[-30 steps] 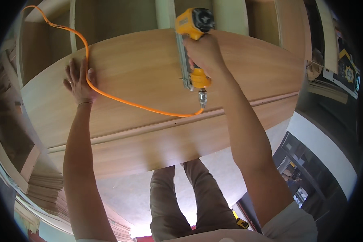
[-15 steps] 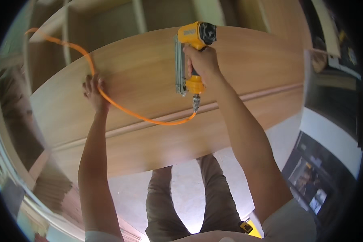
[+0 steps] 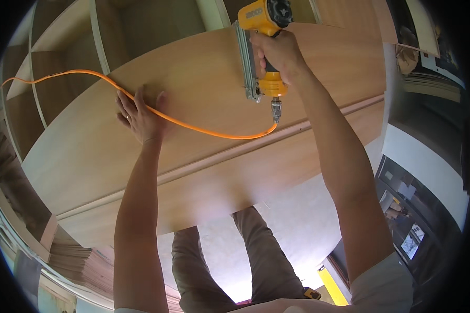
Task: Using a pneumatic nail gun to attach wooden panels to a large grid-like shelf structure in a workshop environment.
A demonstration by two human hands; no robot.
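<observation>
My right hand (image 3: 281, 55) is wrapped round the handle of a yellow and black pneumatic nail gun (image 3: 273, 83), held near the far edge of a wide wooden panel (image 3: 203, 78). From the metal fitting at the handle's base an orange air hose (image 3: 214, 134) curves left across the panel. My left hand (image 3: 142, 117) lies spread on the panel, and the hose runs over or past its fingers. A long thin wooden strip (image 3: 240, 149) runs across the panel on the near side of both hands.
Beyond the panel stands a wooden cabinet frame (image 3: 100, 36) with open compartments. Stacked thin boards (image 3: 78, 261) lie at the lower left. At the right is a dark unit with a small lit screen (image 3: 412, 241). A yellow and black tool (image 3: 312, 293) shows by my leg.
The nail gun in my right hand has shifted up and to the right in the view. My left hand appears farther right on the panel, and the whole view has tilted slightly.
</observation>
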